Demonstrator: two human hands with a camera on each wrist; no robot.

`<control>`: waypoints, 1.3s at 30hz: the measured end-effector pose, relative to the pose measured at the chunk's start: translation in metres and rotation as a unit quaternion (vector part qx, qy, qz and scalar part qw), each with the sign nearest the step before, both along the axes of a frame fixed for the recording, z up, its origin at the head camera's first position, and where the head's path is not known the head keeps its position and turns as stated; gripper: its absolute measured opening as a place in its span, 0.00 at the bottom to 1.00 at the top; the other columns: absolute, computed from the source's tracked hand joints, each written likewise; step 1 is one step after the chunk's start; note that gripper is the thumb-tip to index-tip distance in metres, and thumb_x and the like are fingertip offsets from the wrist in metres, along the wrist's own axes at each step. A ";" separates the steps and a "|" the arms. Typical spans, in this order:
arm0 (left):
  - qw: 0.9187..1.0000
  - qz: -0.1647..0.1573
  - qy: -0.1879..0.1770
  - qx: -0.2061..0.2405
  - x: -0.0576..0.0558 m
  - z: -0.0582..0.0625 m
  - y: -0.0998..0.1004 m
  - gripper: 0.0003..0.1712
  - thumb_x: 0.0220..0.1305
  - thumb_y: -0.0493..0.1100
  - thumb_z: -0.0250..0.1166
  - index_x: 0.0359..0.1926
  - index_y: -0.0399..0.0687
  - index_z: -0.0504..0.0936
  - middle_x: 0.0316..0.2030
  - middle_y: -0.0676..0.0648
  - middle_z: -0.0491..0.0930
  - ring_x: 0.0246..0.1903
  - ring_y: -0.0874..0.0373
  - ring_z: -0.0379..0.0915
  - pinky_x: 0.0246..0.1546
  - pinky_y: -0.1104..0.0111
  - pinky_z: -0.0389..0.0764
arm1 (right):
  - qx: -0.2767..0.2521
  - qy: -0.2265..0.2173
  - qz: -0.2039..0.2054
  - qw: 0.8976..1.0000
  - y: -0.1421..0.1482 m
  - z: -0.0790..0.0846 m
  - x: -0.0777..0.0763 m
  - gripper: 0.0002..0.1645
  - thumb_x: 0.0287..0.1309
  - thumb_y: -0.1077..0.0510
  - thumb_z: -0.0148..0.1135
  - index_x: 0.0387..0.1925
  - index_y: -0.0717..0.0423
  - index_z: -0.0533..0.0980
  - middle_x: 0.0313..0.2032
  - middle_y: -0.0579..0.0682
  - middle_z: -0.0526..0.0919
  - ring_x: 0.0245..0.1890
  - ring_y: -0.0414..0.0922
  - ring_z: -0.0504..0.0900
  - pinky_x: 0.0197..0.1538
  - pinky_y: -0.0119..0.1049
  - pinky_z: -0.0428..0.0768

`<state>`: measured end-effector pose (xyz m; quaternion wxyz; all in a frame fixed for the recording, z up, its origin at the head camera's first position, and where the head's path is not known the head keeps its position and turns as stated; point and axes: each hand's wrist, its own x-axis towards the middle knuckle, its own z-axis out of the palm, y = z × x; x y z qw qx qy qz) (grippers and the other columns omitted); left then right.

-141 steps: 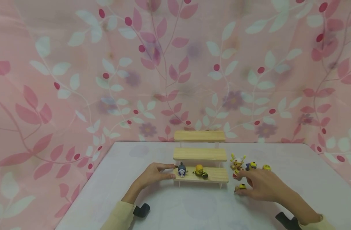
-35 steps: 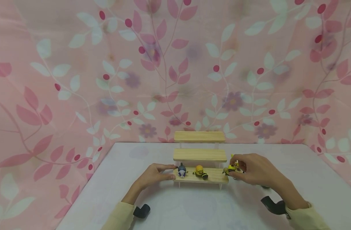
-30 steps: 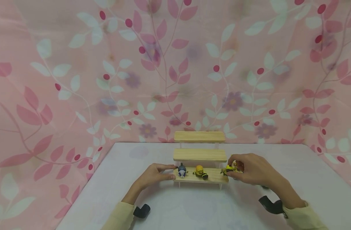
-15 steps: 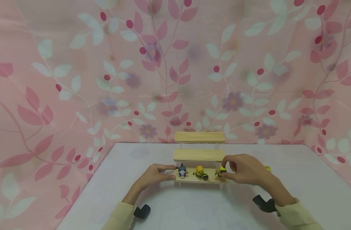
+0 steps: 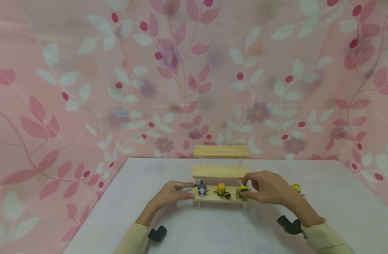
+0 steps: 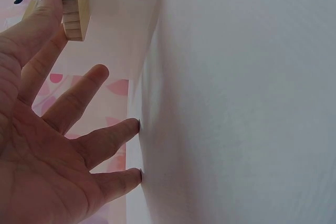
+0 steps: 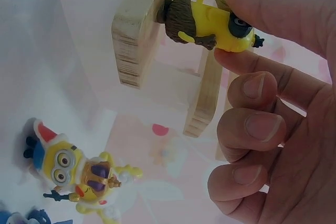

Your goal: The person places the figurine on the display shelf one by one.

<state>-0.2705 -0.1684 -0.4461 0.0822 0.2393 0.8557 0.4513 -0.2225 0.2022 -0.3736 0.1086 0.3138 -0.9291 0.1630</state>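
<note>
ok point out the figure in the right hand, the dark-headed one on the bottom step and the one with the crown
Held figure (image 7: 211,20), right wrist view: yellow body.
Dark-headed figure (image 5: 201,186), head view: dark head.
Crowned figure (image 7: 98,177), right wrist view: purple-and-gold crown.

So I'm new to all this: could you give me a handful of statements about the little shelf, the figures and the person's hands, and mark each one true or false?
1. The wooden shelf has three steps. True.
2. The left grip holds a figure. False: it pinches the left end of the lowest step.
3. The right grip pinches a yellow-and-brown figure. True.
4. The blue-grey figure is on the top step. False: it is on the lowest.
5. The orange-topped figure is between the blue-grey figure and the one being pinched. True.
6. All the figures are on the shelf. False: for one, a yellow figure is on the table, beyond the right wrist.
</note>
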 end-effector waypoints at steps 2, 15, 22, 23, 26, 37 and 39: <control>1.000 0.000 -0.001 0.000 0.000 0.000 0.000 0.24 0.57 0.58 0.72 0.55 0.65 0.84 0.56 0.59 0.80 0.64 0.51 0.68 0.64 0.44 0.64 | 0.000 0.002 0.002 1.000 0.000 0.000 0.000 0.14 0.52 0.43 0.73 0.38 0.39 0.80 0.17 0.31 0.64 0.16 0.31 0.59 0.20 0.27 0.59; 1.000 -0.003 0.007 -0.007 0.001 0.002 -0.001 0.25 0.56 0.59 0.72 0.56 0.64 0.84 0.56 0.59 0.80 0.64 0.50 0.67 0.63 0.44 0.66 | 0.005 0.002 -0.008 1.000 0.002 0.001 0.001 0.15 0.52 0.40 0.73 0.39 0.37 0.81 0.17 0.31 0.63 0.16 0.30 0.59 0.19 0.27 0.58; 1.000 -0.004 0.005 -0.002 0.002 0.002 -0.001 0.25 0.57 0.59 0.72 0.56 0.63 0.84 0.56 0.58 0.80 0.64 0.50 0.68 0.63 0.43 0.66 | 0.002 -0.002 -0.016 1.000 0.010 0.002 0.003 0.17 0.51 0.40 0.74 0.40 0.39 0.81 0.19 0.32 0.66 0.17 0.30 0.62 0.19 0.27 0.61; 1.000 -0.003 0.006 -0.003 0.002 0.002 -0.001 0.25 0.57 0.59 0.72 0.56 0.63 0.84 0.56 0.58 0.80 0.64 0.50 0.68 0.63 0.43 0.66 | 0.001 -0.002 -0.017 1.000 0.011 0.002 0.004 0.17 0.50 0.40 0.74 0.40 0.40 0.81 0.19 0.32 0.67 0.17 0.30 0.62 0.19 0.27 0.62; 1.000 -0.003 0.007 -0.007 0.002 0.003 -0.001 0.25 0.57 0.59 0.72 0.56 0.63 0.84 0.56 0.58 0.80 0.64 0.50 0.68 0.64 0.44 0.65 | 0.001 -0.002 -0.021 1.000 0.016 0.001 0.005 0.17 0.49 0.41 0.75 0.39 0.39 0.81 0.19 0.31 0.68 0.18 0.30 0.63 0.20 0.27 0.63; 1.000 0.000 0.008 -0.011 0.001 0.002 0.000 0.26 0.57 0.59 0.72 0.56 0.61 0.84 0.56 0.57 0.80 0.65 0.49 0.67 0.64 0.44 0.65 | 0.009 -0.009 -0.044 0.999 0.031 -0.005 0.006 0.17 0.46 0.41 0.76 0.37 0.35 0.78 0.19 0.32 0.67 0.19 0.30 0.63 0.22 0.28 0.61; 1.000 0.001 0.006 -0.012 0.001 0.002 0.000 0.26 0.56 0.59 0.72 0.56 0.62 0.84 0.57 0.57 0.80 0.65 0.49 0.67 0.63 0.43 0.65 | 0.015 -0.014 -0.053 0.998 0.033 -0.005 0.006 0.17 0.47 0.41 0.76 0.37 0.34 0.78 0.19 0.33 0.67 0.19 0.31 0.63 0.22 0.28 0.61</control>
